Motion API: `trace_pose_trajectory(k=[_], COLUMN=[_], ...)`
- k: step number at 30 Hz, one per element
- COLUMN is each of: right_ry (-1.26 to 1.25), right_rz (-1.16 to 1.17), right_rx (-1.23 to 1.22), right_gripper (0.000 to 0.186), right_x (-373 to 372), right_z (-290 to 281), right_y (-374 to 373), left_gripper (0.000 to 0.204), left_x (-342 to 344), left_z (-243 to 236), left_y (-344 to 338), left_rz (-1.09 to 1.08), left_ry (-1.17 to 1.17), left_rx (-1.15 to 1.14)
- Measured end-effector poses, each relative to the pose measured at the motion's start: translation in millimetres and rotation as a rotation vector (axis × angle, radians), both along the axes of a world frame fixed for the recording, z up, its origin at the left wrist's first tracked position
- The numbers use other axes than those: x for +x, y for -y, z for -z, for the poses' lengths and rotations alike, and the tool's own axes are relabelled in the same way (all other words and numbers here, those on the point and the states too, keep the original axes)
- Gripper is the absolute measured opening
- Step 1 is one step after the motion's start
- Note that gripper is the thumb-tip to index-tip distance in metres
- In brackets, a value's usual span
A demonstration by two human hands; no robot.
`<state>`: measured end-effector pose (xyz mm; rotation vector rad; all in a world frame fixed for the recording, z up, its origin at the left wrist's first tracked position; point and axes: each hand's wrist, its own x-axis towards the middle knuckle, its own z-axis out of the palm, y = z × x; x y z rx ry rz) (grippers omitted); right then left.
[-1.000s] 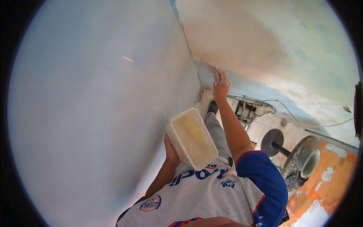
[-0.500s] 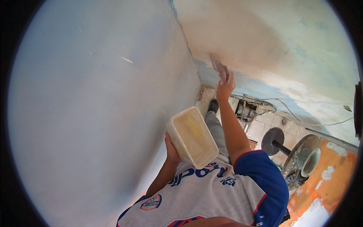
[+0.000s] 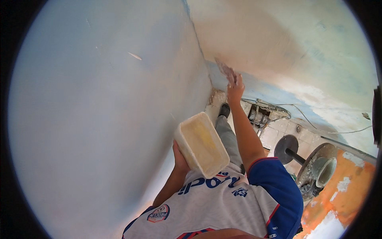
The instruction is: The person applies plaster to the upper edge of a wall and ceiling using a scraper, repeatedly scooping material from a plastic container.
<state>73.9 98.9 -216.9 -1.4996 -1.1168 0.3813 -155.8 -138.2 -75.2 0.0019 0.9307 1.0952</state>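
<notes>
Right hand (image 3: pixel 234 91), gripping a scraper (image 3: pixel 225 71), now higher up the wall (image 3: pixel 246 40) corner; left hand (image 3: pixel 180 154) clasps the tub (image 3: pixel 201 144) unmoved below it.

Bright daylight, soft shadows, heavy fisheye edge distortion.

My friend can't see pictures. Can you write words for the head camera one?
A person's right hand presses a flat scraper against a wall near the corner. Their left hand holds a rectangular cream tub at chest height. A tiled floor lies below.
</notes>
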Motion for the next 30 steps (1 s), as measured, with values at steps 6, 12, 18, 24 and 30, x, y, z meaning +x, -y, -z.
trace_pose_trajectory(k=[6, 12, 18, 24, 30], right_ry=[-0.257, 0.098, -0.052, -0.181, 0.032], right_rz=[0.049, 0.107, -0.069, 0.028, -0.062], right_rx=[-0.062, -0.088, 0.025, 0.091, -0.034], right_gripper=[0.02, 0.017, 0.017, 0.019, 0.021], right_x=[-7, -2, 2, 3, 2], right_z=[-16, -21, -1, -21, -20], right_y=[14, -14, 1, -9, -14], left_gripper=[0.08, 0.078, 0.078, 0.078, 0.078], left_x=[-1, -1, 3, -2, 2], left_z=[15, 6, 2, 14, 12], left_y=[6, 3, -2, -1, -3], left_rz=[-0.014, 0.005, -0.014, -0.006, -0.026], left_ry=[-0.118, -0.058, -0.081, -0.117, -0.016], left_rx=[-0.051, -0.059, -0.035, -0.05, -0.024])
